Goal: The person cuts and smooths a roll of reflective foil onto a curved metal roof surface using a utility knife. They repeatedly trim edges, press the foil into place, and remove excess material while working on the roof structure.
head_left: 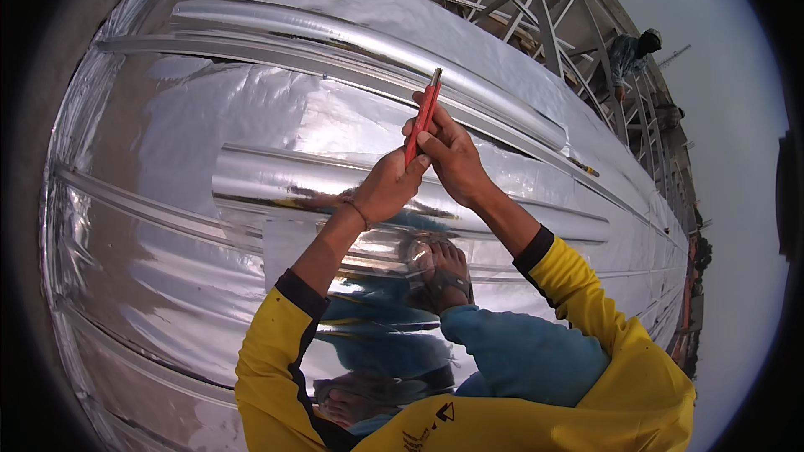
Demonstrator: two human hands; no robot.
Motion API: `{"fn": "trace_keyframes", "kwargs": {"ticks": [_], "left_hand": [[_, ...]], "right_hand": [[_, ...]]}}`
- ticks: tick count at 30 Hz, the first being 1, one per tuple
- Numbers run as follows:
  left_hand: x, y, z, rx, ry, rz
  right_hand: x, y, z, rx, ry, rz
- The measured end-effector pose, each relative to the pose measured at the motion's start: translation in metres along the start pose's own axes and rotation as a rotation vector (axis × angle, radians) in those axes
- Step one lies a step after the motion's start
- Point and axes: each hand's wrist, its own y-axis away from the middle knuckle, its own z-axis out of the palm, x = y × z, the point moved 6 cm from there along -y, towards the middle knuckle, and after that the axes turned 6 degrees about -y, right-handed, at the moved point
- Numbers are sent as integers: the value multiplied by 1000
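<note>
Both the left hand [392, 184] and the right hand [452, 159] have their fingers clamped on a slim red cutter with a metal tip [426, 109], angled upward at the frame's centre. Silvery reflective sheeting [218, 105] already spreads across much of the frame. The covering looks unfinished: two shiny silver rolls, one upper centre [360, 38], one middle [276, 180], lie wound, and grey metal trusses [544, 21] at upper right stand bare.
</note>
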Motion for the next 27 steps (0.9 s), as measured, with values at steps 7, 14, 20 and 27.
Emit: {"fn": "trace_keyframes", "kwargs": {"ticks": [7,14,20,27], "left_hand": [[2,-8,-1,-47,17,17],[7,-5,-1,-54,23,87],[8,-4,-3,12,67,78],[3,-12,-17,84,-48,31]], "right_hand": [[-5,-5,0,-76,23,-14],[-15,-2,9,-137,112,-17],[-14,-1,9,-55,160,-73],[-16,13,3,113,575,-282]]}}
